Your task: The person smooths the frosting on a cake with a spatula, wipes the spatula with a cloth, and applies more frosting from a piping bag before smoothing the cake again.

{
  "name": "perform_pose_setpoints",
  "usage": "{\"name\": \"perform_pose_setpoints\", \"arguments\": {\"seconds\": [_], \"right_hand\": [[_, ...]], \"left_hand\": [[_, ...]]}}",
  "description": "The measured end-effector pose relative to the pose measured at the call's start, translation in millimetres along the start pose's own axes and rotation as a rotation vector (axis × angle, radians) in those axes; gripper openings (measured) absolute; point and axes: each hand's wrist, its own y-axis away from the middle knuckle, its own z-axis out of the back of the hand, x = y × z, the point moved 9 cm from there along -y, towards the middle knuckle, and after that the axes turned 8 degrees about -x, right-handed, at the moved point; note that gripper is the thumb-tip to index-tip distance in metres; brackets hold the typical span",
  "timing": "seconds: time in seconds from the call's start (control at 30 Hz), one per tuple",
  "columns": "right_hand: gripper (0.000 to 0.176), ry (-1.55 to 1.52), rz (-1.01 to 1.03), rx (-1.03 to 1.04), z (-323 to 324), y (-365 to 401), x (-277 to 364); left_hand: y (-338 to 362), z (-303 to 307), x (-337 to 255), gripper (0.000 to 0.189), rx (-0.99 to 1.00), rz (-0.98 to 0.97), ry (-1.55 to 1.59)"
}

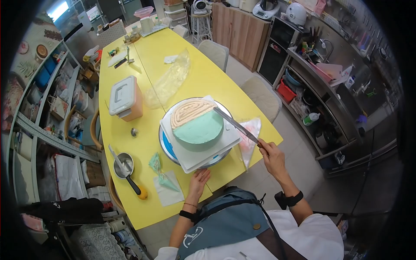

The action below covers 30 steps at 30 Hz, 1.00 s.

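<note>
A round cake stands on a square white board, its near part smooth green frosting and its far part covered with curved piped lines of peach cream. Beneath the board is a round cake turntable with some blue showing. My right hand grips the handle of a long icing spatula, whose tip lies at the cake's right upper edge. My left hand is open, fingers stretched together at the turntable's near rim. Right of the cake lies a piping bag with pink filling.
Left on the yellow table are a lidded container, a small metal nozzle and a small pan. A green piping bag lies partly on white paper. Clear plastic film lies behind the cake; chairs line the right.
</note>
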Motion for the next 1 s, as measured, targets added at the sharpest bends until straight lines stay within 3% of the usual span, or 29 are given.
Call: {"name": "perform_pose_setpoints", "arguments": {"seconds": [0.1, 0.3, 0.5, 0.7, 1.0], "right_hand": [[0.031, -0.028, -0.004, -0.02, 2, -1, 0], [0.033, 0.085, 0.182, -0.045, 6, 2, 30], [0.033, 0.139, 0.264, -0.087, 6, -3, 34], [0.032, 0.164, 0.241, -0.124, 7, -15, 19], [0.031, 0.055, 0.008, -0.041, 4, -23, -3]], "left_hand": [[-4, 29, -10, 0.031, -0.104, -0.041, 0.127], [-6, 39, -24, 0.029, -0.186, 0.001, 0.439], [-7, 31, -26, 0.031, -0.174, -0.026, 0.309], [-9, 29, -24, 0.031, -0.164, -0.034, 0.292], [-8, 27, -26, 0.032, -0.165, -0.052, 0.279]]}}
